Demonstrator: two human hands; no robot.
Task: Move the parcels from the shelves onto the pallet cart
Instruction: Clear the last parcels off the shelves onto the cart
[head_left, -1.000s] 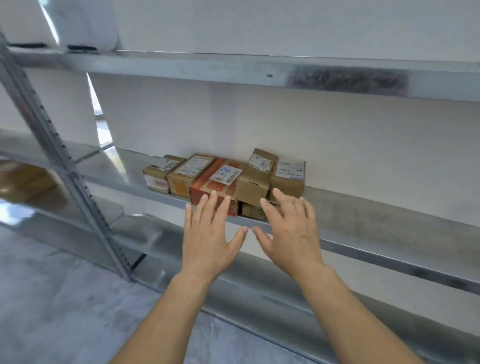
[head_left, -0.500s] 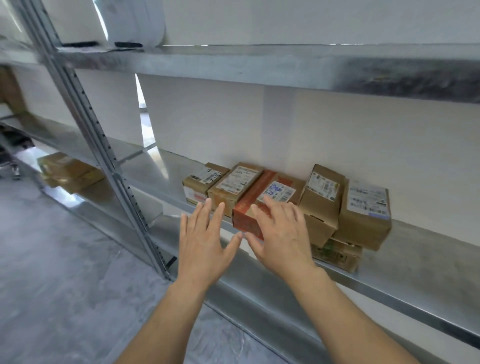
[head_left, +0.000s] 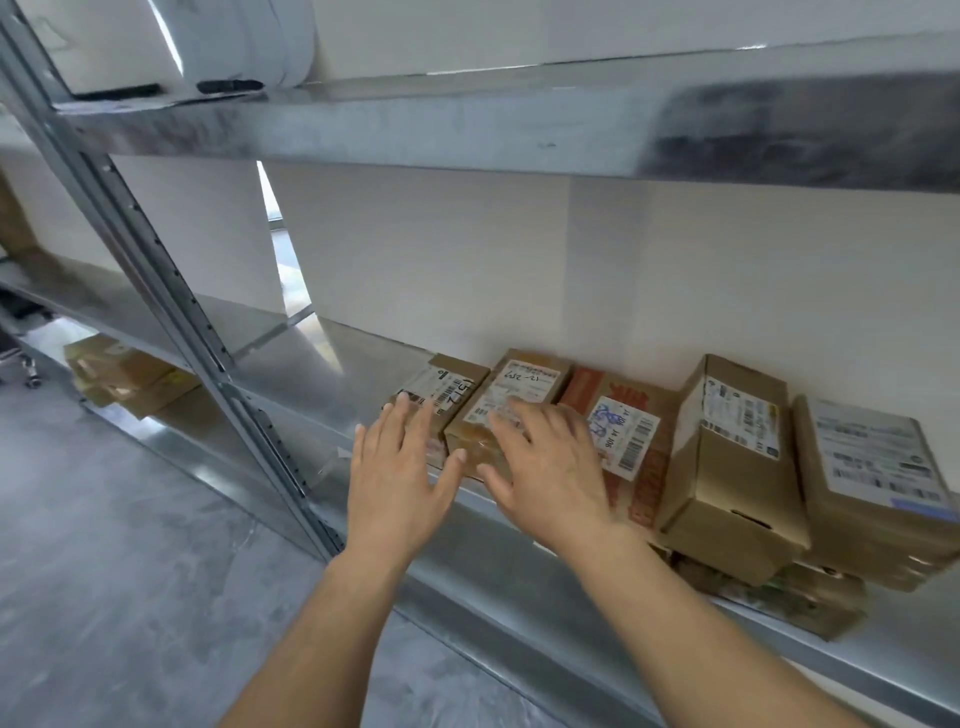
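On the middle shelf: a row of parcels sits against the back wall, to the right of the steel upright (head_left: 171, 291).
Change: both hands have come forward from the shelf's (head_left: 332, 384) front lip over the last second and now lie over the two parcels nearest the upright.
Left hand (head_left: 397, 475): fingers spread, over the leftmost small box (head_left: 452, 384); released, nothing gripped.
Right hand (head_left: 550, 467): spread flat on the labelled box (head_left: 519, 395) next along; not closed on it.
Meaning: the pick-up looks about to begin, no parcel lifted yet.
Farther from the upright: an orange box (head_left: 631, 431), a tall carton (head_left: 732, 457), a wide carton (head_left: 878, 483), the last two resting on a flat box (head_left: 800, 603).
Lower shelf, left of the upright: more brown parcels (head_left: 124, 374).
Pallet cart: not in view.
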